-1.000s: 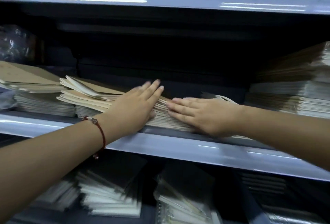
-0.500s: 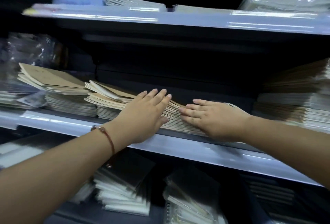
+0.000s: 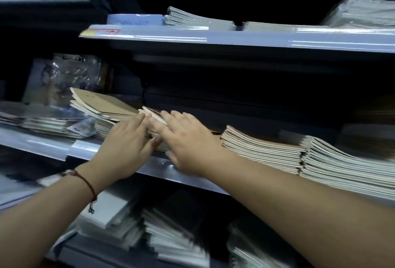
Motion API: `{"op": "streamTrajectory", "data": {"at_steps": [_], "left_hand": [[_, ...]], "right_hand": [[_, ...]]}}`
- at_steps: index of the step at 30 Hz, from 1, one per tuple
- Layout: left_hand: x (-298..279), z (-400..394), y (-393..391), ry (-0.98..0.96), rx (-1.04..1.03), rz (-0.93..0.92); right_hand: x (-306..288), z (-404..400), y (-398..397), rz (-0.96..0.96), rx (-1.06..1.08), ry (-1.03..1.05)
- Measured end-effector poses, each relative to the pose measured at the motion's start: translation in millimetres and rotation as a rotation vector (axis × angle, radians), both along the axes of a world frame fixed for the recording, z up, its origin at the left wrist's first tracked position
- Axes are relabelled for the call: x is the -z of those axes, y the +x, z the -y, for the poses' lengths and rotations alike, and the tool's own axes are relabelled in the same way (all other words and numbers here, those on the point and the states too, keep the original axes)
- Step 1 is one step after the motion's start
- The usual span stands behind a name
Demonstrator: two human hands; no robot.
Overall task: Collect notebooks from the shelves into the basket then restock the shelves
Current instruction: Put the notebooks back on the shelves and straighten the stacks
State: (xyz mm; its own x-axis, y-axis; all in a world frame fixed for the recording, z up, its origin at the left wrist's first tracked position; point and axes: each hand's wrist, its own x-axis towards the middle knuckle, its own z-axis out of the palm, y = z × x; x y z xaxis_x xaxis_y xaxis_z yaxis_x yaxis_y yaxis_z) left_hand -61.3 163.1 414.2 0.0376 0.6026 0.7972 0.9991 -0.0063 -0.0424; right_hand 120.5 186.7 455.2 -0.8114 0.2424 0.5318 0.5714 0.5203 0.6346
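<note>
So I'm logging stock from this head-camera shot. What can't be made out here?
- Stack of brown notebooks on the middle shelf: mostly covered by the left hand and right hand; count unreadable.
- Either hand's grip: motion blur hides the fingertips.
- Lower-shelf notebooks: blurred, dark, partly behind the forearms.
- Wrapped packs, top right: cut off by the edge.
- Basket: out of view.

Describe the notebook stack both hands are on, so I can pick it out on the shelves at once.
Find the middle shelf, the one at hand height. On it lies a row of tan notebook stacks; the handled stack sits between a fanned stack and a neat stack. Only it has the left hand and right hand laid over it.
</note>
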Motion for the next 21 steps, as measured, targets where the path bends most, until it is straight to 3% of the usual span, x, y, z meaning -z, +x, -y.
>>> {"op": "streamTrajectory", "data": {"at_steps": [3, 9, 15, 18, 21], "left_hand": [[2, -5, -4, 0.028, -0.004, -0.017], [17, -17, -2, 0.033, -0.015, 0.095], [-19, -5, 8, 0.068, -0.181, 0.085], [-53, -12, 0, -0.156, -0.291, -0.054], [-81, -19, -11, -0.564, -0.11, 0.118]], "right_hand": [[0, -19, -26, 0.064, 0.034, 0.053], [-1, -24, -5, 0.091, 0.077, -0.064], [-6, -38, 45, 0.074, -0.112, 0.108], [0, -39, 52, 0.045, -0.14, 0.101], [3, -37, 45, -0.029, -0.117, 0.097]]}}
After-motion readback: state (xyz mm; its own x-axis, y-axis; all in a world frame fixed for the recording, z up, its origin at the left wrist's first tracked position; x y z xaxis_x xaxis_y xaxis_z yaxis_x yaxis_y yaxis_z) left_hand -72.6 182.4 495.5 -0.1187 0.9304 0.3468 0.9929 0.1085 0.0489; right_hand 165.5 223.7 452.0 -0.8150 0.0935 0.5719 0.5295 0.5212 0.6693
